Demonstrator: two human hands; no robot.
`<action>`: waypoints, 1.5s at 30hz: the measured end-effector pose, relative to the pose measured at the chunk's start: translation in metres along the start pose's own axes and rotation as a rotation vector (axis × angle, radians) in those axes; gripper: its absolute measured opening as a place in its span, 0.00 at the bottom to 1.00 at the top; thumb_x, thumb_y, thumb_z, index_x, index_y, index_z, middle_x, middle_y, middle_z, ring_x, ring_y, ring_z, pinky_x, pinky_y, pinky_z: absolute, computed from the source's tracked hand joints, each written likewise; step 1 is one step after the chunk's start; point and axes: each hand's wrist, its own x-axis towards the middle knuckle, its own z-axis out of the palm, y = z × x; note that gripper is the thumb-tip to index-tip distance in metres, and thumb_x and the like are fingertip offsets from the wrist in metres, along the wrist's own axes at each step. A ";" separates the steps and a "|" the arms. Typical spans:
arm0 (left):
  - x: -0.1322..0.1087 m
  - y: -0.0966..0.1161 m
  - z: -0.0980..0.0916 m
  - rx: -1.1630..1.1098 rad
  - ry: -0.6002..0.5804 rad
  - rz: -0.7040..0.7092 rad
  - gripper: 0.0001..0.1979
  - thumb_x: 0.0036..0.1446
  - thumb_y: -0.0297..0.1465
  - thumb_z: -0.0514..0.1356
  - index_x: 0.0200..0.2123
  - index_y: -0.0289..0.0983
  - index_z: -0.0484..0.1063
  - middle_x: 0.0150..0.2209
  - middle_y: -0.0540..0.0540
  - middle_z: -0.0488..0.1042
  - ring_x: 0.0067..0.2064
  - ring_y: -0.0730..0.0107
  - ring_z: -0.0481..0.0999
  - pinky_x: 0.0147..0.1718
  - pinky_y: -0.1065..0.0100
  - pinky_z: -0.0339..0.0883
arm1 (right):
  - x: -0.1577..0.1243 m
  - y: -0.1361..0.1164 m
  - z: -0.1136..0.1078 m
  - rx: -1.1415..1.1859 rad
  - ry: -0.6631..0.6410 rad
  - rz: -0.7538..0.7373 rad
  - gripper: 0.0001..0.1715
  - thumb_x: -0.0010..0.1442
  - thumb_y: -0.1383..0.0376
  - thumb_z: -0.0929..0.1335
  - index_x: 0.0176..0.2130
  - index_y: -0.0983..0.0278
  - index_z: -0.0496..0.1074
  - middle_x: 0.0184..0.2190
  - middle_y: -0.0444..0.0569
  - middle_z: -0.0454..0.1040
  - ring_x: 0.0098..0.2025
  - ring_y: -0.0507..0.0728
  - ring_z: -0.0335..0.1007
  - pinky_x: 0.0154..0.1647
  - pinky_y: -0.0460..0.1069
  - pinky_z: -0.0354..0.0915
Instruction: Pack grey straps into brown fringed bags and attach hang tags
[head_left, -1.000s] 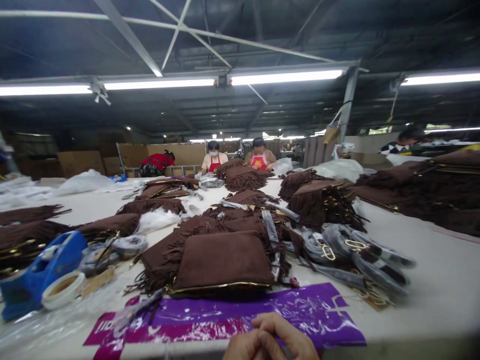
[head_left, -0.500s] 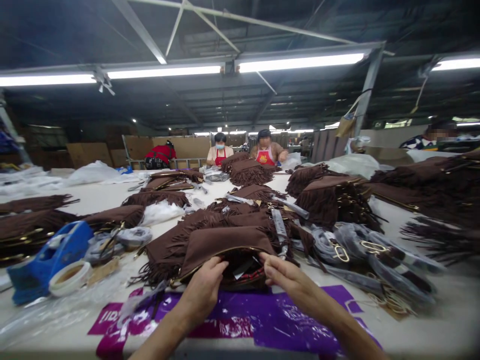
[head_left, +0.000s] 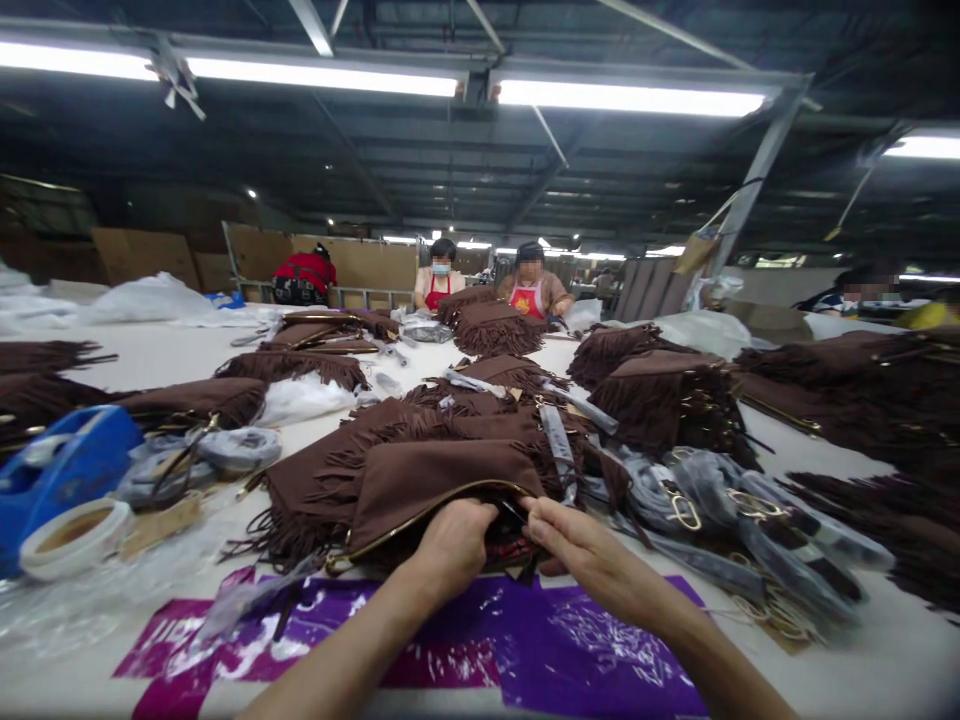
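Note:
A brown fringed bag (head_left: 450, 470) lies in front of me with its gold zipper opening toward me and a red patterned lining just showing. My left hand (head_left: 454, 545) is curled at the mouth of the bag, its fingertips inside the opening; what they hold is hidden. With thumb and fingers pressed together, my right hand (head_left: 574, 540) grips the right edge of the opening. Between the hands a small dark and pale item shows inside, too small to name. Beneath the bag is purple and magenta plastic tape (head_left: 592, 640) on the white table.
At left stand a blue tape dispenser (head_left: 67, 480) and a tape roll (head_left: 75, 540). Plastic-wrapped straps with gold clasps (head_left: 682, 505) lie at right. More fringed bags (head_left: 667, 400) are piled around. Co-workers in red aprons (head_left: 529, 300) are across the table.
My left hand has moved right, from the bag's left edge into the opening, closer to my right hand. The right hand stays at the right edge. The camera view has tilted down slightly.

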 end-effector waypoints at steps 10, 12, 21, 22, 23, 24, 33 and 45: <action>0.013 -0.011 0.006 -0.361 0.053 -0.030 0.22 0.53 0.21 0.49 0.46 0.37 0.76 0.45 0.43 0.79 0.46 0.57 0.76 0.49 0.61 0.67 | 0.016 0.011 -0.001 -0.238 0.124 -0.011 0.14 0.66 0.58 0.58 0.36 0.60 0.67 0.30 0.44 0.70 0.33 0.54 0.68 0.32 0.46 0.64; 0.018 -0.016 0.004 -0.492 0.013 -0.068 0.23 0.53 0.21 0.48 0.47 0.37 0.76 0.47 0.44 0.79 0.49 0.57 0.75 0.54 0.59 0.64 | 0.017 0.012 -0.001 -0.292 0.147 -0.038 0.14 0.66 0.60 0.57 0.36 0.60 0.67 0.28 0.43 0.70 0.31 0.54 0.67 0.31 0.46 0.61; 0.025 -0.015 0.016 -0.543 0.058 -0.187 0.29 0.45 0.17 0.48 0.49 0.35 0.76 0.52 0.44 0.76 0.56 0.58 0.71 0.61 0.61 0.57 | 0.021 0.009 0.013 -0.805 0.145 0.006 0.12 0.63 0.71 0.59 0.30 0.63 0.65 0.29 0.48 0.72 0.33 0.55 0.67 0.33 0.49 0.52; 0.025 -0.014 0.016 -0.548 0.056 -0.193 0.30 0.45 0.17 0.48 0.49 0.34 0.76 0.52 0.44 0.76 0.56 0.59 0.71 0.61 0.61 0.58 | 0.022 0.009 0.015 -0.831 0.162 0.021 0.11 0.63 0.71 0.59 0.30 0.64 0.65 0.30 0.49 0.73 0.33 0.55 0.67 0.33 0.49 0.52; 0.024 -0.013 0.015 -0.556 0.053 -0.197 0.30 0.44 0.17 0.48 0.49 0.34 0.75 0.52 0.44 0.76 0.55 0.59 0.71 0.60 0.61 0.58 | 0.023 0.010 0.016 -0.848 0.180 0.030 0.11 0.64 0.71 0.59 0.31 0.64 0.66 0.30 0.50 0.73 0.33 0.56 0.68 0.33 0.49 0.51; 0.024 -0.012 0.014 -0.567 0.053 -0.199 0.29 0.44 0.18 0.48 0.49 0.33 0.76 0.51 0.43 0.77 0.55 0.59 0.72 0.60 0.61 0.59 | 0.024 0.010 0.018 -0.856 0.196 0.032 0.11 0.64 0.71 0.59 0.31 0.64 0.66 0.31 0.50 0.73 0.33 0.56 0.68 0.32 0.49 0.51; 0.021 -0.011 0.015 -0.644 0.089 -0.205 0.27 0.45 0.19 0.48 0.46 0.34 0.77 0.48 0.43 0.78 0.53 0.57 0.73 0.59 0.58 0.60 | 0.020 0.013 0.016 -0.821 0.205 0.021 0.12 0.65 0.70 0.60 0.30 0.63 0.66 0.28 0.46 0.75 0.32 0.55 0.71 0.31 0.48 0.50; 0.019 -0.015 0.012 -0.476 0.058 -0.259 0.17 0.53 0.25 0.50 0.39 0.35 0.77 0.44 0.42 0.79 0.48 0.57 0.75 0.53 0.60 0.63 | 0.036 0.020 0.044 -1.084 0.354 0.055 0.10 0.64 0.73 0.62 0.36 0.63 0.70 0.34 0.51 0.77 0.35 0.59 0.76 0.27 0.49 0.55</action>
